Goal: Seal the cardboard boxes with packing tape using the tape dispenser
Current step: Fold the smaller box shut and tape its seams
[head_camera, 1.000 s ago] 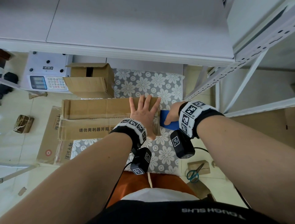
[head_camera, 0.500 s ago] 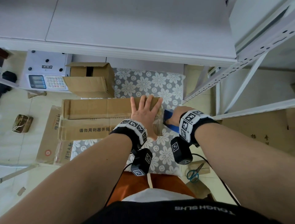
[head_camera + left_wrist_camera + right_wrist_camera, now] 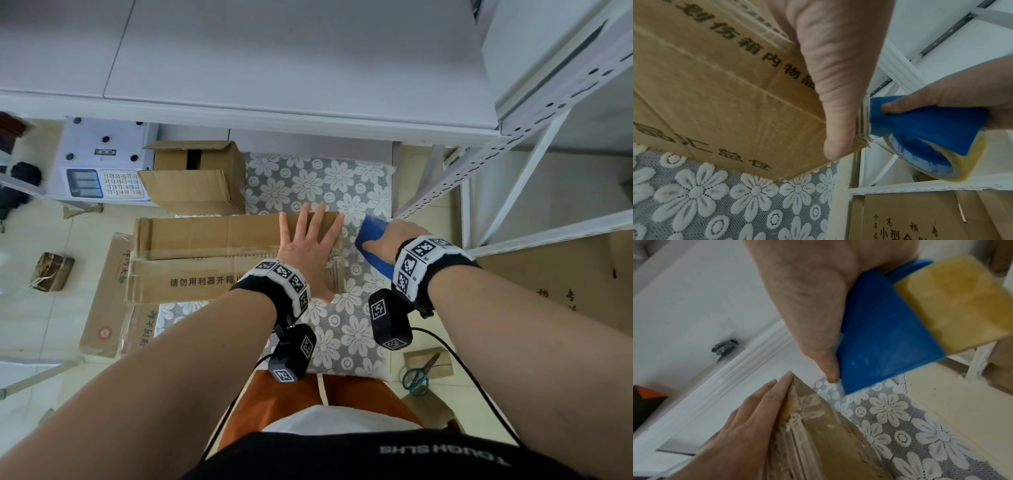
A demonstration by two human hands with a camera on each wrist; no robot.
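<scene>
A flattened brown cardboard box (image 3: 205, 253) with printed characters lies across a floral lace mat (image 3: 318, 185). My left hand (image 3: 308, 246) presses flat on its right end, fingers straight and spread; in the left wrist view the thumb (image 3: 836, 104) lies along the box edge (image 3: 715, 91). My right hand (image 3: 394, 236) grips a blue tape dispenser (image 3: 371, 240) just right of that end. The dispenser (image 3: 885, 337) carries a yellowish tape roll (image 3: 960, 301). Clear tape (image 3: 818, 412) covers the box's end.
A small cardboard box (image 3: 198, 178) with open flaps stands behind the flat one, next to a white scale with a keypad (image 3: 102, 164). More flattened cartons (image 3: 116, 301) lie at the left. A white metal rack (image 3: 513, 154) rises at the right. Green-handled scissors (image 3: 419, 375) lie on the floor.
My right hand has lifted the dispenser up and away from the box's right end, tilting it. The left hand stays pressed on the box.
</scene>
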